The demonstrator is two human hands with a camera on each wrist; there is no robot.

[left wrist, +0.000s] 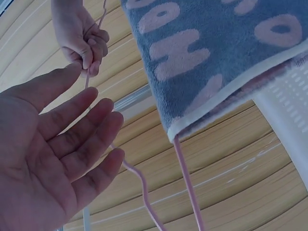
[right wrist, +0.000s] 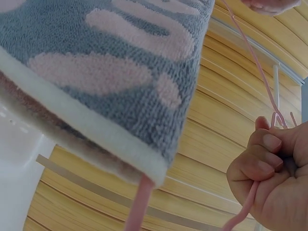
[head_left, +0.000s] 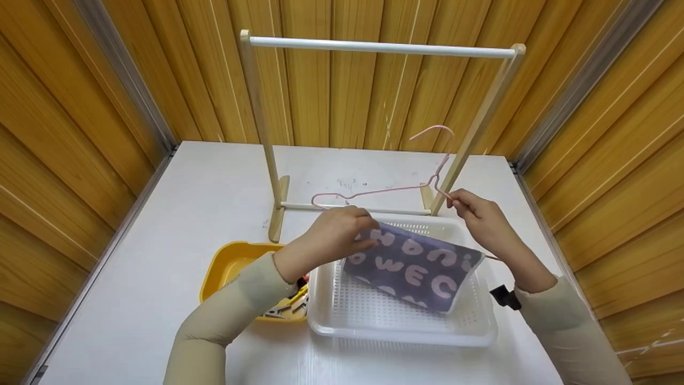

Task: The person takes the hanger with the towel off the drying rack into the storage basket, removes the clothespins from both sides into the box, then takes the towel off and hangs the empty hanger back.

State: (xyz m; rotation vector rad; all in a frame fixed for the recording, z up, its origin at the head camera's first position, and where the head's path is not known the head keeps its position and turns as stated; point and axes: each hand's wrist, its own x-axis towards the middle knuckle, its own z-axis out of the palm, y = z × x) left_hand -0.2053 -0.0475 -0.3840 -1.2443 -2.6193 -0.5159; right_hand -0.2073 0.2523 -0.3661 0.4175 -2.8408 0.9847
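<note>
A pink wire hanger (head_left: pixel 385 190) is held up by my right hand (head_left: pixel 483 216), whose fingers curl round its wire near the shoulder, as the right wrist view of that hand (right wrist: pixel 269 173) also shows. Over the hanger's lower bar hangs a folded grey-blue towel (head_left: pixel 411 267) with pale pink letters and a white edge. My left hand (head_left: pixel 336 238) is at the towel's upper left in the head view. In the left wrist view this hand (left wrist: pixel 53 149) has loosely extended fingers with nothing in them, beside the towel (left wrist: pixel 207 53).
Below the towel stands a white perforated basket (head_left: pixel 401 338). Left of it is a yellow bin (head_left: pixel 224 262) with clothespins (head_left: pixel 291 307) inside. Behind them a wooden rack with a white top rail (head_left: pixel 382 46) stands on the white table (head_left: pixel 144 256), between wood-patterned walls.
</note>
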